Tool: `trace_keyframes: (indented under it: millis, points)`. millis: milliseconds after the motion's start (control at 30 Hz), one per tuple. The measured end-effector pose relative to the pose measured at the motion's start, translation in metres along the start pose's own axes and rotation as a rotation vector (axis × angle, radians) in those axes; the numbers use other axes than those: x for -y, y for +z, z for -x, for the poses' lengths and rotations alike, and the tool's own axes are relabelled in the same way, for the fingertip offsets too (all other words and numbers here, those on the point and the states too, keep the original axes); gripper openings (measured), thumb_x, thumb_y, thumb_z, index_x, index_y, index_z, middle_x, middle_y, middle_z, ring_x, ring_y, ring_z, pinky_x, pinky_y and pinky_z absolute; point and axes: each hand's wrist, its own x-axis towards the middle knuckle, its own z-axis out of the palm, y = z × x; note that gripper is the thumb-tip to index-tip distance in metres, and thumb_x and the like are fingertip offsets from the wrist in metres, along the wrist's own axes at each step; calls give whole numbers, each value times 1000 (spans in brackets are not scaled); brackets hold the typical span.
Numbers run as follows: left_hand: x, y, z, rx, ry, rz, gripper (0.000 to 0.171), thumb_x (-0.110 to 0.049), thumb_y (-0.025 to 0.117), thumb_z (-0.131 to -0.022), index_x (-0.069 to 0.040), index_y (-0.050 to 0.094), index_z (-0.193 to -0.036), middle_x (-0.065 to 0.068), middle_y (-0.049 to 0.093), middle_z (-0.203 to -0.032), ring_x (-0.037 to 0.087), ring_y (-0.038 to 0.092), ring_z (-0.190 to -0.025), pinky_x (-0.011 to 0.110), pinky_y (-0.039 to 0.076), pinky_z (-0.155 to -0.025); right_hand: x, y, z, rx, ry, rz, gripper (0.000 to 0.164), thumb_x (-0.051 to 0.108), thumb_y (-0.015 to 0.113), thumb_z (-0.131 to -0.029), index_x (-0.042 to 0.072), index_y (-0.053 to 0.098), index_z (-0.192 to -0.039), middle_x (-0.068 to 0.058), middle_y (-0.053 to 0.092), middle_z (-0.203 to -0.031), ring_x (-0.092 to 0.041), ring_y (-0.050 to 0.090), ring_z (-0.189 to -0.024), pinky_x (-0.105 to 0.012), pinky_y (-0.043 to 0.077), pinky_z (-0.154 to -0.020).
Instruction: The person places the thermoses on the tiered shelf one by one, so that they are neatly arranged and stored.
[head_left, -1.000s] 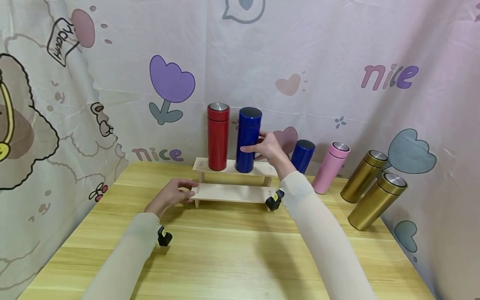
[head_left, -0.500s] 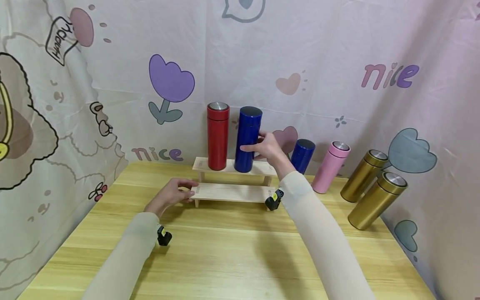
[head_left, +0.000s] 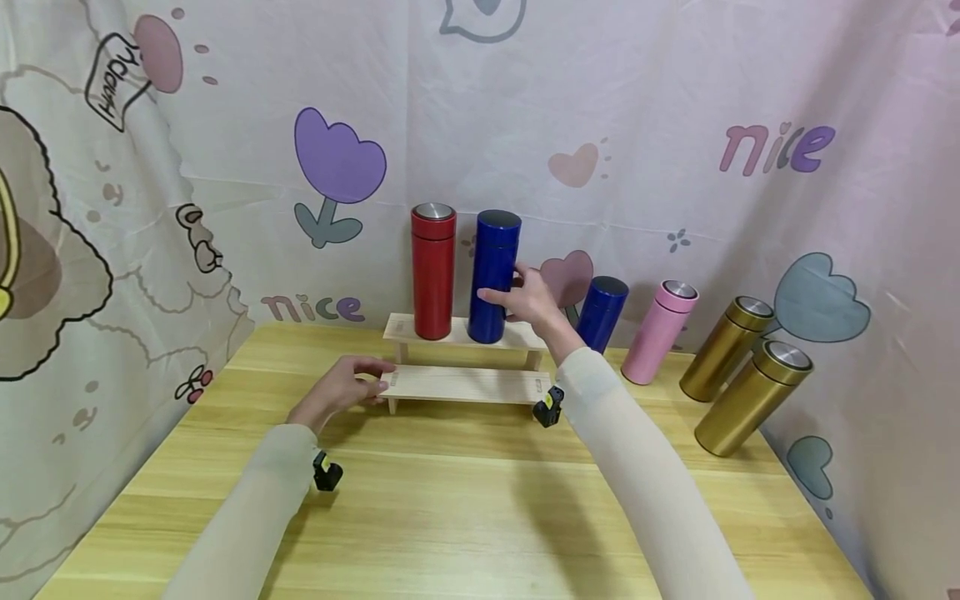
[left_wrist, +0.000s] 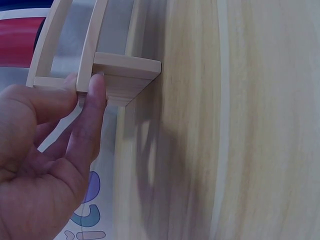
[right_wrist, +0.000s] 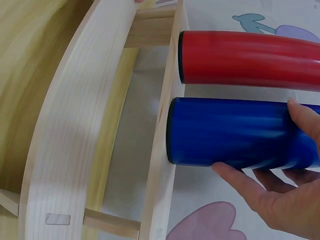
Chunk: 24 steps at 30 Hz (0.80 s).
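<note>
My right hand [head_left: 531, 297] holds a dark blue thermos [head_left: 495, 258] around its middle, thumb on one side and fingers on the other. The thermos stands upright on the upper step of a small two-step wooden rack [head_left: 468, 383]; in the right wrist view its base [right_wrist: 172, 131] meets the shelf board. Beside it, to the left, a red thermos [head_left: 432, 271] with a silver lid top stands on the same step, a narrow gap between them. My left hand [head_left: 341, 389] pinches the left end of the lower step between thumb and fingers, plainly seen in the left wrist view [left_wrist: 60, 140].
To the right of the rack stand a second blue thermos [head_left: 602, 314], partly behind the right forearm, a pink thermos [head_left: 660, 332] and two gold thermoses [head_left: 753, 398]. A printed curtain [head_left: 637, 108] hangs right behind the wooden table [head_left: 450, 508].
The head view has shifted slightly. My right wrist has turned a little while its hand stays at the blue thermos. The left hand keeps its place on the rack.
</note>
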Motion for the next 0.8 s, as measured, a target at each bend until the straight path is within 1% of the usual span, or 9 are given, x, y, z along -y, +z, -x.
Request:
trace_keyframes:
  millis: [267, 433, 533, 667, 800]
  points:
    - [1, -1, 1, 4, -1, -3, 39, 0, 64, -99, 2, 62, -138, 29, 54, -140, 19, 69, -91, 35, 67, -84, -3, 0, 0, 10, -5, 22, 83, 34, 78, -92, 18, 33, -160, -17, 48, -156, -40, 55, -137, -63, 55, -105]
    - [0, -1, 0, -7, -10, 7, 39, 0, 65, -99, 2, 62, -138, 29, 54, -140, 18, 69, -90, 35, 67, -84, -6, 1, -1, 22, -27, 34, 85, 35, 77, -93, 18, 29, -162, -20, 47, -156, -39, 54, -138, -63, 53, -108]
    - [0, 0, 0, -4, -9, 6, 39, 0, 64, -99, 2, 61, -138, 29, 54, -141, 18, 69, -89, 36, 67, -86, -9, 0, 0, 9, -46, 43, 88, 36, 77, -93, 17, 26, -162, -22, 48, -155, -38, 53, -139, -60, 55, -107]
    - [-1, 0, -1, 0, -8, 6, 40, -2, 64, -100, 1, 61, -139, 28, 53, -142, 18, 69, -91, 36, 67, -87, -15, -6, 5, -5, -47, 44, 95, 37, 78, -91, 18, 21, -164, -22, 43, -159, -36, 49, -143, -56, 56, -108]
    - [-1, 0, -1, 0, -13, 10, 40, -2, 64, -100, 1, 61, -139, 28, 53, -142, 18, 69, -90, 36, 67, -87, -23, -17, 11, 29, -23, 52, 96, 40, 78, -92, 21, 19, -165, -20, 37, -163, -35, 46, -147, -53, 54, -111]
